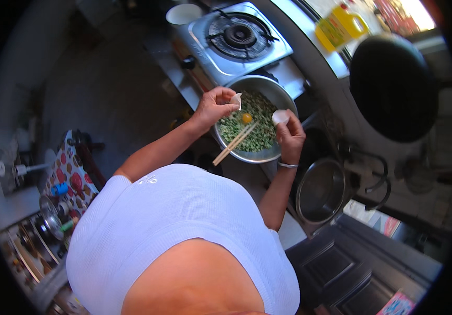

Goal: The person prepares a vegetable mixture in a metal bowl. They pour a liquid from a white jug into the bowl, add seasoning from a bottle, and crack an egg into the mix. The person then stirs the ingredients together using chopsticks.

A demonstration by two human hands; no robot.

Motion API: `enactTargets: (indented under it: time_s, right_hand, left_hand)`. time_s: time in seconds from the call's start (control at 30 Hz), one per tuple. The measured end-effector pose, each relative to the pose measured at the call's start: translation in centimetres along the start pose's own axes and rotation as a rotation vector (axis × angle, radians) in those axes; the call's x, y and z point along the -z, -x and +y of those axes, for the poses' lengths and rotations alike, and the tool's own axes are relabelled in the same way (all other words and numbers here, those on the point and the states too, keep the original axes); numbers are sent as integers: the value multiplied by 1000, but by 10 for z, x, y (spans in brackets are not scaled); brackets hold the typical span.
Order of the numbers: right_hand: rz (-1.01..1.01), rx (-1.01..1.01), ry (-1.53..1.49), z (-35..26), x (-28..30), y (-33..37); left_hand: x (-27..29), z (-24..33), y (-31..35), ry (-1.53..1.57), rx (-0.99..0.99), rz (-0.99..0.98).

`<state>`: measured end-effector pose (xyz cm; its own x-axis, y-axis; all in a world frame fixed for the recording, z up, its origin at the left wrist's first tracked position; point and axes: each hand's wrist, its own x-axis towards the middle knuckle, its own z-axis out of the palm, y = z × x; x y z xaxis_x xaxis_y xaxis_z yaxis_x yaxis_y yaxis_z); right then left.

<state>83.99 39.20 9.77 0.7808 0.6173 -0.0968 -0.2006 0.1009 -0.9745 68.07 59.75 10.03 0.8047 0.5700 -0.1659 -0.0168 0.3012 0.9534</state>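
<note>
A wide metal bowl (261, 157) holds a chopped green mixture (260, 107). On top of the mixture lies a raw egg yolk (246, 118). Over the bowl's left side, my left hand (216, 107) pinches one half of a broken eggshell (237, 100). My right hand (291, 137) grips the other shell half (280, 116) above the right side of the bowl. Wooden chopsticks (235, 143) rest in the mixture, their near ends sticking out over the rim toward me.
Beyond the bowl stands a gas stove (236, 39), with a white bowl (183, 14) to its left. A yellow jug (341, 27) is on the windowsill. At the right hangs a dark wok (394, 88); below it are a faucet (375, 170) and a round metal basin (320, 190).
</note>
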Motion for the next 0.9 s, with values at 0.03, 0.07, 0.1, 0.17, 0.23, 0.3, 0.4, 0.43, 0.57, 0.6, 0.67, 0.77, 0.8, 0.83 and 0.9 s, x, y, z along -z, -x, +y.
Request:
enactTargets:
  time_s: [0.03,0.07,0.1,0.17,0.23,0.3,0.4,0.43,0.57,0.6,0.67,0.77,0.8,0.83,0.9]
  right_hand:
    - [23,188,697,13,12,2]
    - [51,415,1374,22,15,3]
    - [91,360,963,20,2,8]
    - [148,288,497,4,-38,18]
    - [130,266,514,-21,-88,37]
    - [5,287,598,-21,-137,45]
    - [-225,337,598,-2,-235,63]
    - [-266,294,622,8,-263,67]
    - [-405,210,495,84,-361,75]
    - [-445,221,520,98,-385,74]
    - [-564,232,563,119,-436,76]
    - [-774,-127,540,130,-508,74]
    - [-808,-167,462,139,-531,75]
    - [-833,-204,387,148,-552,76]
    - [-786,-498,179,179,-591,66]
  left_hand:
    - [7,-11,1,183,199,31]
    - [15,-13,4,367,378,70]
    - [21,-6,16,288,357,100]
    - [31,0,37,240,342,107]
    - [53,-1,62,292,390,36]
    - [82,8,78,364,443,-50]
    - [141,14,101,495,437,-108]
    - [164,20,109,566,395,-105]
    - [264,15,136,640,328,87]
    - [290,15,141,663,274,121]
    - [342,17,157,694,192,192]
    - [411,26,178,547,104,365]
    - [428,29,184,503,78,436]
    - [444,27,186,442,-6,492]
    - [476,16,182,319,-177,606]
